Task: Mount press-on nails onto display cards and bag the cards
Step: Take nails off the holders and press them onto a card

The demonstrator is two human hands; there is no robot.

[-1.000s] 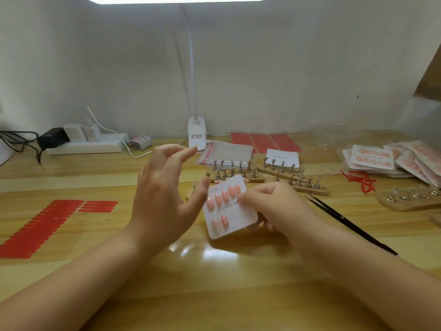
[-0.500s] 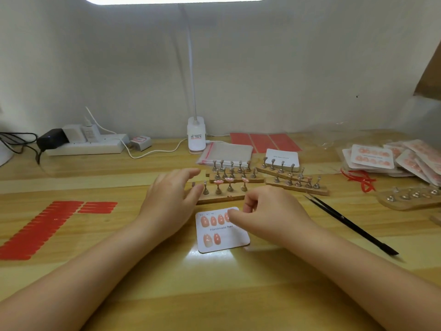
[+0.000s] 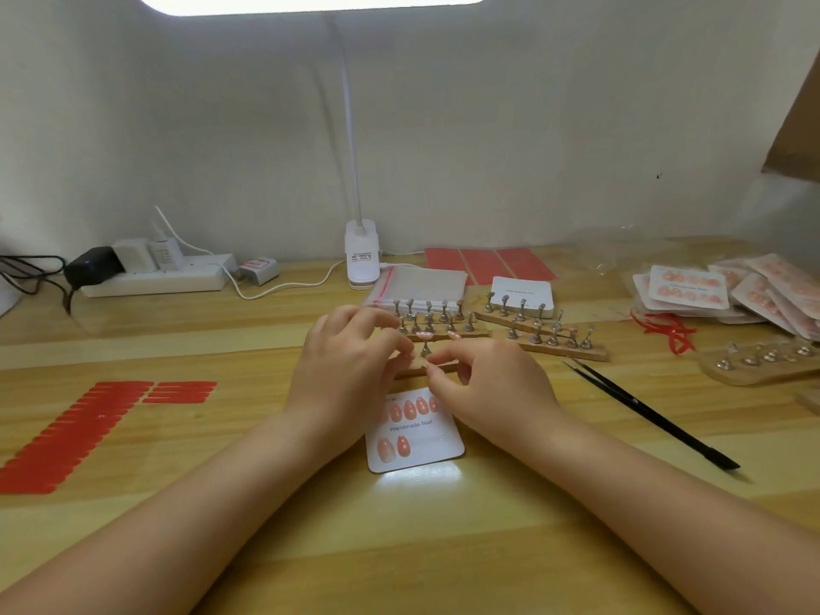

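A white display card (image 3: 417, 443) printed "Handmade Nail" lies flat on the desk below my hands, with several pink nails stuck on it. Just behind it is the nearest wooden stand (image 3: 437, 369) with metal holders; one holder (image 3: 425, 348) shows between my hands. My left hand (image 3: 350, 370) curls its fingers over the stand's left end and holds it. My right hand (image 3: 488, 383) pinches thumb and forefinger together at the stand, on what looks like a small pink nail, mostly hidden. Two pink nails (image 3: 425, 335) sit on holders just behind.
More wooden stands (image 3: 554, 344) lie behind and to the right, with a black tool (image 3: 652, 415) beside them. Clear bags (image 3: 421, 284), blank cards (image 3: 522, 295) and a lamp base (image 3: 363, 259) are at the back, bagged cards (image 3: 692, 290) far right, red sticker strips (image 3: 66, 432) left.
The card, held up in both hands a second ago, now lies flat on the desk. Both hands have moved forward to the nearest wooden stand.
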